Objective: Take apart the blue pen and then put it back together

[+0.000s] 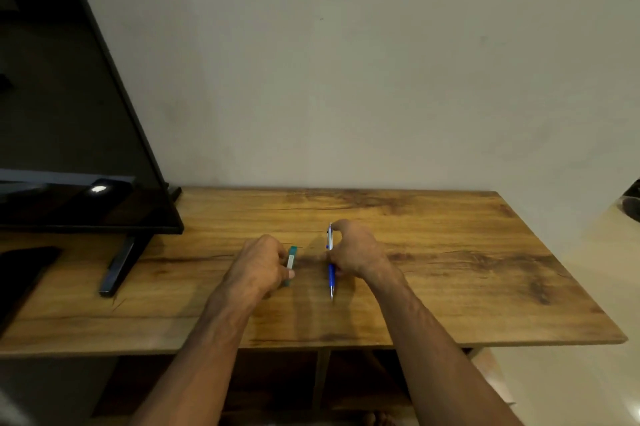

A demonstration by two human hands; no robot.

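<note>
Clearly the right hand pinches the blue pen while the left hand clasps a green pen, so twisting one-handed risks parts scattering across the table.

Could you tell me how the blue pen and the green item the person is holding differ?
The blue pen is long and slim; the green item is shorter and stubbier. The pen is blue with a pale upper part and a tip pointing toward the person; the green item is teal with a pale label. The right hand grips the pen, while the left hand grips the green item. Both sit low over the wooden table, roughly parallel.
</note>
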